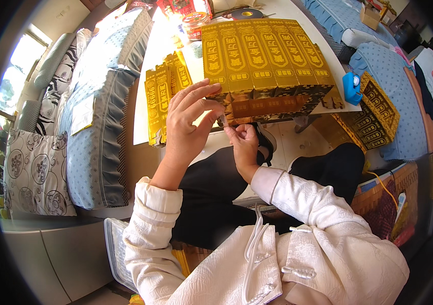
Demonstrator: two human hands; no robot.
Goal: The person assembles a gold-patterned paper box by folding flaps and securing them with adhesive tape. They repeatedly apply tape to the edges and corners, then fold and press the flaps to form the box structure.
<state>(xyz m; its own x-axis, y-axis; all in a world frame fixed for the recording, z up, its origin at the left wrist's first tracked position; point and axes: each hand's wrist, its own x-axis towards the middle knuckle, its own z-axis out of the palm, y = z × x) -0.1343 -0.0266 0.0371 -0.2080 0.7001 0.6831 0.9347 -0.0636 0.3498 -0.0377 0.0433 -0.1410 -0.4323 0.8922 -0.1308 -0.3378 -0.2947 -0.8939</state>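
Note:
A large gold cardboard box (267, 56), made of several printed panels side by side, lies on the white table with its hollow end facing me. My left hand (188, 119) is at its near left corner, fingers bent over the top edge and thumb lower down by the corner. Just below that corner, my right hand (244, 147) is closed in a pinch. Between the two hands shows a small translucent strip (224, 120) that looks like clear tape. Folded gold card pieces (158, 104) stand on the table left of my left hand.
A blue tape dispenser (352, 89) sits at the table's right edge. Another gold box (376, 114) stands beyond it. A red-labelled jar (195, 26) and a dark tape roll (250, 13) are at the back. Blue-covered sofas (99, 112) flank the white table (143, 119).

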